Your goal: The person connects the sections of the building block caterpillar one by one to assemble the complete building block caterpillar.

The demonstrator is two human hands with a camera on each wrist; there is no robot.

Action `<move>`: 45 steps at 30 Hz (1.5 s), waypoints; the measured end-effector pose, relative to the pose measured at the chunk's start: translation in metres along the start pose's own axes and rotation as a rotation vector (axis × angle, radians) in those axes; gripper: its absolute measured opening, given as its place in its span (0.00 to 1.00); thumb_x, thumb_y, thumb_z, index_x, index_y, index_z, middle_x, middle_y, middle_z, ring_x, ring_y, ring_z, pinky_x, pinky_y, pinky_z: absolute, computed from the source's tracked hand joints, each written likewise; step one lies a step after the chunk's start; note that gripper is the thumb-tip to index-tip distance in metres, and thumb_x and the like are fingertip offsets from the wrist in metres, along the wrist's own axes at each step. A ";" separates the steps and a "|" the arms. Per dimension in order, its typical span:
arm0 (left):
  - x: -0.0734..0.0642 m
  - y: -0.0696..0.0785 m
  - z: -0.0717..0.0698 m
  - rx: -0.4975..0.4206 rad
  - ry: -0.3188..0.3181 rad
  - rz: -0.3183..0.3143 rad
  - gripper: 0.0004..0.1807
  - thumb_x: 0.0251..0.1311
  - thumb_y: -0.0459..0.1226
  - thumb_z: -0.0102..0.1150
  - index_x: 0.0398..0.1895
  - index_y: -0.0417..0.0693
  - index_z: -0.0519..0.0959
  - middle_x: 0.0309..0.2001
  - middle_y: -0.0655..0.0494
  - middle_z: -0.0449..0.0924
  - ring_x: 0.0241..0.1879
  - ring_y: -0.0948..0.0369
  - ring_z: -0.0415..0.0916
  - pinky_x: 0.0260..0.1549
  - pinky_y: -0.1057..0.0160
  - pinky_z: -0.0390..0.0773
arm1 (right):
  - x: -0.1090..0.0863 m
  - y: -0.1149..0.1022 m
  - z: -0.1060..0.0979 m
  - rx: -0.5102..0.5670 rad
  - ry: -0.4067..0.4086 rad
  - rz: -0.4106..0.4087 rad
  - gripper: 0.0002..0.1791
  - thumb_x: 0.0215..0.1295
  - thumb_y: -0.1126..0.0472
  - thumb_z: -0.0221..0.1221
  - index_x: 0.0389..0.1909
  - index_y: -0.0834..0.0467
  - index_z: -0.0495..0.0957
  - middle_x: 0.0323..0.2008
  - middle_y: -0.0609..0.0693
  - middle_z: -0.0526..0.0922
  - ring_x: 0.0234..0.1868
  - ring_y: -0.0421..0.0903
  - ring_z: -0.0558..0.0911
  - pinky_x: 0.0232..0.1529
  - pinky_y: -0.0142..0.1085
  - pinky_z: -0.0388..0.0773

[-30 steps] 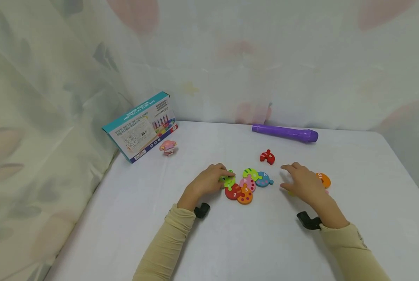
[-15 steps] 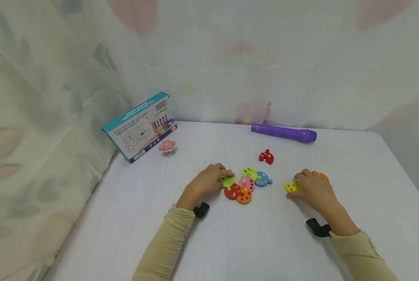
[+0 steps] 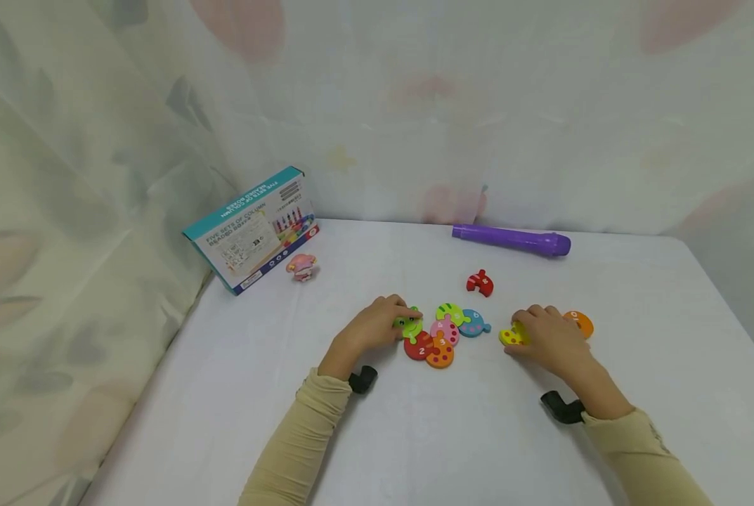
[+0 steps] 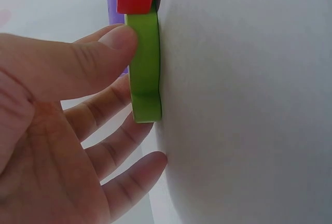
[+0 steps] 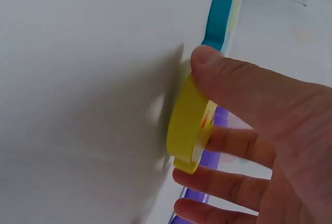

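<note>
In the head view my left hand holds the green smiling-face puzzle piece at the left end of a joined chain. The left wrist view shows the thumb on the green piece's edge, fingers on its far side. Linked after it are a red piece, an orange piece, a pink piece, a green striped piece and a blue piece. Right of the chain, apart from it, my right hand pinches a yellow dotted puzzle piece between thumb and fingers, just over the table.
A loose red piece lies behind the chain. Another orange piece is beyond my right hand. Farther back lies a purple toy microphone. At left stand a teal-and-white box and a small pink figurine.
My right hand has reached down to the yellow piece, taken hold of it and moved it a little left toward the chain. The left hand stays on the green face piece.
</note>
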State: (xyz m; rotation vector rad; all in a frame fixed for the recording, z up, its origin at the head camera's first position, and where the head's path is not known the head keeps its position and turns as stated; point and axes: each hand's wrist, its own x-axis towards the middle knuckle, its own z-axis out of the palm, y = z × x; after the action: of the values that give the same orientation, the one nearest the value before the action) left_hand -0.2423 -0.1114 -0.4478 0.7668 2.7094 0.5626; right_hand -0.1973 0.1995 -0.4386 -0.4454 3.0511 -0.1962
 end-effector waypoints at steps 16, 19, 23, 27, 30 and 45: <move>0.001 0.001 0.000 -0.012 -0.014 -0.008 0.24 0.57 0.33 0.59 0.57 0.62 0.75 0.53 0.55 0.71 0.51 0.57 0.66 0.51 0.60 0.70 | 0.018 -0.021 -0.007 0.021 -0.090 -0.056 0.30 0.49 0.54 0.68 0.55 0.55 0.75 0.45 0.57 0.79 0.43 0.57 0.77 0.41 0.53 0.73; 0.001 0.001 0.001 -0.011 -0.014 -0.012 0.24 0.58 0.33 0.59 0.57 0.62 0.75 0.53 0.55 0.71 0.51 0.57 0.66 0.51 0.60 0.70 | 0.020 -0.023 -0.007 0.024 -0.096 -0.075 0.29 0.50 0.55 0.68 0.55 0.55 0.75 0.44 0.57 0.78 0.43 0.56 0.77 0.40 0.52 0.74; 0.001 0.002 0.000 -0.010 -0.014 -0.016 0.24 0.58 0.33 0.58 0.57 0.62 0.75 0.53 0.55 0.71 0.52 0.57 0.66 0.51 0.60 0.70 | 0.021 -0.023 -0.007 0.035 -0.102 -0.098 0.29 0.50 0.55 0.68 0.55 0.55 0.75 0.43 0.57 0.78 0.42 0.56 0.77 0.39 0.51 0.74; 0.001 0.002 0.000 -0.005 -0.015 -0.018 0.24 0.58 0.33 0.59 0.57 0.62 0.75 0.53 0.55 0.71 0.52 0.57 0.66 0.51 0.60 0.70 | 0.022 -0.025 -0.007 0.040 -0.110 -0.103 0.29 0.50 0.56 0.68 0.56 0.55 0.75 0.43 0.57 0.78 0.42 0.56 0.76 0.38 0.50 0.75; 0.001 0.002 0.000 -0.004 -0.016 -0.018 0.24 0.58 0.33 0.58 0.57 0.62 0.75 0.53 0.55 0.71 0.52 0.57 0.66 0.51 0.60 0.70 | 0.023 -0.026 -0.007 0.041 -0.116 -0.100 0.30 0.50 0.56 0.68 0.56 0.54 0.75 0.42 0.56 0.78 0.41 0.55 0.76 0.38 0.49 0.75; 0.000 0.002 -0.001 -0.010 -0.017 -0.018 0.24 0.58 0.33 0.58 0.57 0.62 0.75 0.53 0.55 0.70 0.52 0.57 0.66 0.50 0.61 0.70 | 0.023 -0.027 -0.004 0.052 -0.134 -0.067 0.32 0.49 0.55 0.69 0.58 0.54 0.74 0.43 0.58 0.77 0.42 0.55 0.75 0.38 0.49 0.76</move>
State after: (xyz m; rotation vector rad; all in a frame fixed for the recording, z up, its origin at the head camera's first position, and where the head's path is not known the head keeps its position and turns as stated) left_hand -0.2421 -0.1104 -0.4462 0.7404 2.6930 0.5631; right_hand -0.2119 0.1681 -0.4322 -0.5343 2.8953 -0.2372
